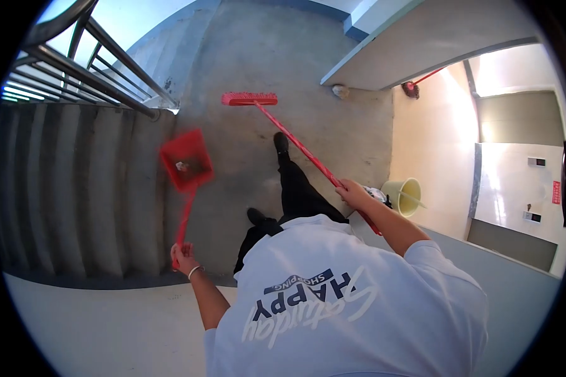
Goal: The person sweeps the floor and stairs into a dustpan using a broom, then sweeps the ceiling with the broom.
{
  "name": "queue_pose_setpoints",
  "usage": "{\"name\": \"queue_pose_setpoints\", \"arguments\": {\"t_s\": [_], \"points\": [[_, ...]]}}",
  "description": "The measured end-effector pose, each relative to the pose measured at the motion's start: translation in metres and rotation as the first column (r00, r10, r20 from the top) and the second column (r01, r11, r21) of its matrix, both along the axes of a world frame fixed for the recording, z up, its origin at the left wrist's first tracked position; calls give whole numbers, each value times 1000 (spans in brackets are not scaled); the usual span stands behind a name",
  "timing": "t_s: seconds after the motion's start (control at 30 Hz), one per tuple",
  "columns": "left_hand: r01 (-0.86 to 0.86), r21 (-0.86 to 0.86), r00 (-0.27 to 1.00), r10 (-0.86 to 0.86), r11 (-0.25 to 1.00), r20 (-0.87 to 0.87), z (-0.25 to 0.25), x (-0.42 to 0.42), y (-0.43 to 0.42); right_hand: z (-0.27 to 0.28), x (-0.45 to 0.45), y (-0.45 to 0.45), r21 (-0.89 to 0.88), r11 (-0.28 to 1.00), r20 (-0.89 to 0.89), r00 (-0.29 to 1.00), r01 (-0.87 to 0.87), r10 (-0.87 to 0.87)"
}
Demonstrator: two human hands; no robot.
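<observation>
My left hand (183, 257) is wrapped round the handle of a red dustpan (181, 146). The pan hangs out in front of it by the top of the stairs, a little blurred, with a small pale scrap and some dark dirt inside. My right hand (355, 194) grips the red shaft of a broom (299, 146). Its wide head with pink-red bristles lies ahead of my feet, over the concrete landing; whether the bristles touch the floor I cannot tell.
Concrete stairs (75, 188) drop away on the left beside a metal railing (88, 69). To my right stands a cream bucket (409, 196) with a dark-and-white bundle next to it. A pale lump (340, 92) lies by the wall end, and a red-handled mop (411, 89) leans farther off.
</observation>
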State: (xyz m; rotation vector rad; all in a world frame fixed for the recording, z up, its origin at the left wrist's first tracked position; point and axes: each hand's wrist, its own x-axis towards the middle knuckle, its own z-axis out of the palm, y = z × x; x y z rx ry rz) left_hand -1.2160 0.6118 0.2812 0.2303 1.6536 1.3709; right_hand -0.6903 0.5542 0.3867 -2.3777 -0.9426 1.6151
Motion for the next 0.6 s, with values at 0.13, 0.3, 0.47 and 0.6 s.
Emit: {"name": "queue_pose_setpoints", "arguments": {"t_s": [0.13, 0.3, 0.47, 0.6], "points": [[-40, -88, 996, 33, 995, -87, 3, 33, 52, 7, 45, 21, 181, 915, 174, 927, -361, 331], [-247, -265, 969, 234, 932, -80, 10, 53, 88, 15, 151, 102, -64, 764, 154, 750, -642, 643], [-442, -300, 897, 414, 845, -155, 57, 89, 96, -22, 232, 252, -31, 438, 200, 424, -898, 883], [-501, -296, 865, 470, 813, -175, 72, 124, 93, -62, 261, 380, -81, 171, 203, 152, -982, 967]]}}
